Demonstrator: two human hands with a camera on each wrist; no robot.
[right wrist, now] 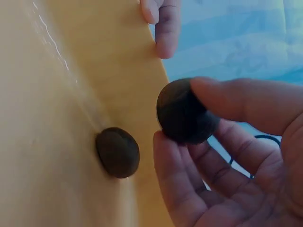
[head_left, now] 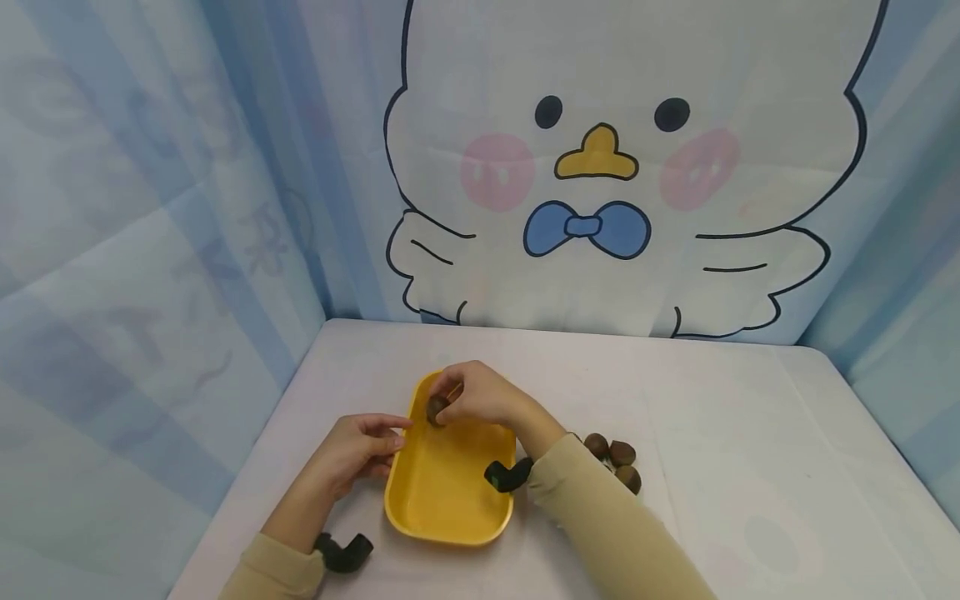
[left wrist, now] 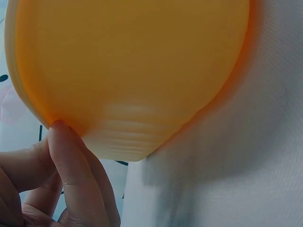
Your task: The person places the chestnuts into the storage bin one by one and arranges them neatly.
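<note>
A shallow yellow tray with rounded corners lies on the white table. My left hand is at its left side, and its fingertips lightly hold the rim. Over the far part of the tray, my right hand pinches a dark brown chestnut between thumb and fingers. A second chestnut shows inside the tray, close to its side wall, in the right wrist view; the right hand largely hides that area from the head view.
Several chestnuts lie in a group right of the tray, partly covered by the right sleeve. A black wrist band piece sits over the tray's right edge. Curtains with a cartoon bird close off the back and sides.
</note>
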